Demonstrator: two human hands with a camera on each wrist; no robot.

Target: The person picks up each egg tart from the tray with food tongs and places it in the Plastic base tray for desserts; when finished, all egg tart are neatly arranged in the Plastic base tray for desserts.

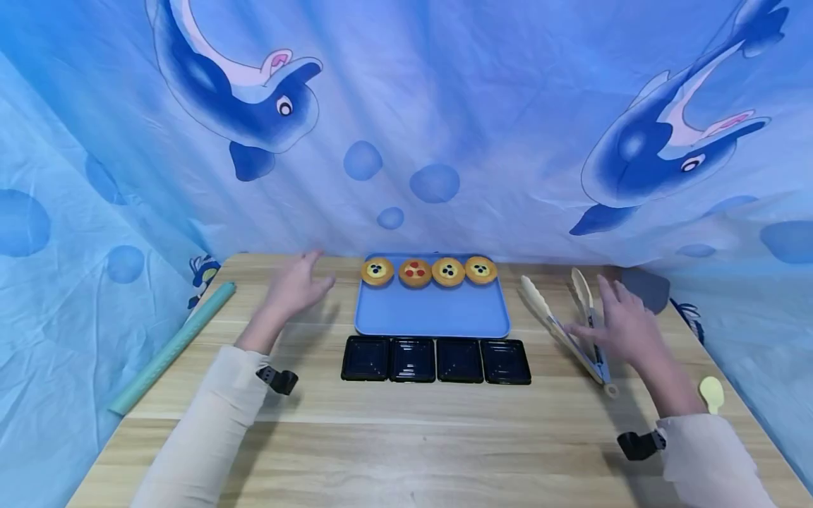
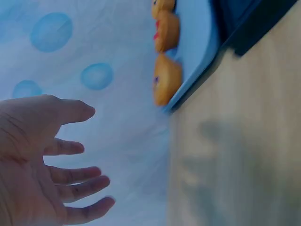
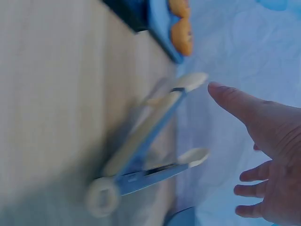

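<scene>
My left hand (image 1: 295,286) hovers over the left part of the table, fingers spread and nothing in it. Beside it lies a blue tray (image 1: 433,307) with a row of toy tarts along its far edge. One tart (image 1: 415,273) has red pieces on top; the others, such as the leftmost tart (image 1: 377,271), have dark dots. My right hand (image 1: 625,321), fingers loosely extended, is above the right arm of the tongs (image 1: 551,326) and overlaps it in the head view. In the right wrist view the tongs (image 3: 146,136) lie spread, apart from the fingers.
Several black square dishes (image 1: 413,360) stand in a row in front of the tray. A teal roll (image 1: 174,346) lies along the left edge. At the right are a dark grey flat piece (image 1: 646,288) and a pale yellow spoon (image 1: 712,391). A blue dolphin curtain (image 1: 406,127) hangs behind.
</scene>
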